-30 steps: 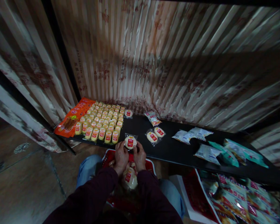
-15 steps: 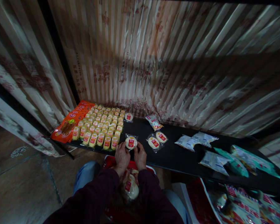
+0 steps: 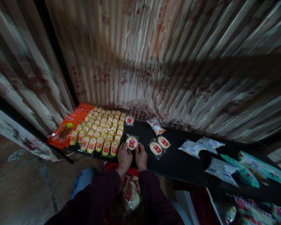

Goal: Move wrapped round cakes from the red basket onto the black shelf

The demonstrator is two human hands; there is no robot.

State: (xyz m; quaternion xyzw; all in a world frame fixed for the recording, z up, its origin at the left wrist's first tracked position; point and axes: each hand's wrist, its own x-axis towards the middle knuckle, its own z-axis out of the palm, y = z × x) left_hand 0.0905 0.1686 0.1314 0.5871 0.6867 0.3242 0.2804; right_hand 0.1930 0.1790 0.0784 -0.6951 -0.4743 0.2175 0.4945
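Observation:
A round white cake in a clear wrapper with a red label lies at the near edge of the black shelf. My left hand pinches its left near side, and my right hand grips the right side with fingers curled. Another such cake sits farther back. To the right, two more wrapped round cakes lie side by side. Rows of small yellow wrapped cakes stand left of my hands. Between my forearms, more wrapped white cakes rest in a red basket.
An orange snack bag lies at the shelf's left end. Behind the round cakes is a small printed packet. Silver packets and green bags lie rightward. Below stands a box of bags. A pleated curtain hangs behind.
The view has shifted slightly, so the right-hand packets appear lower and farther right. Both hands stay on the same wrapped cake, which has hardly moved.

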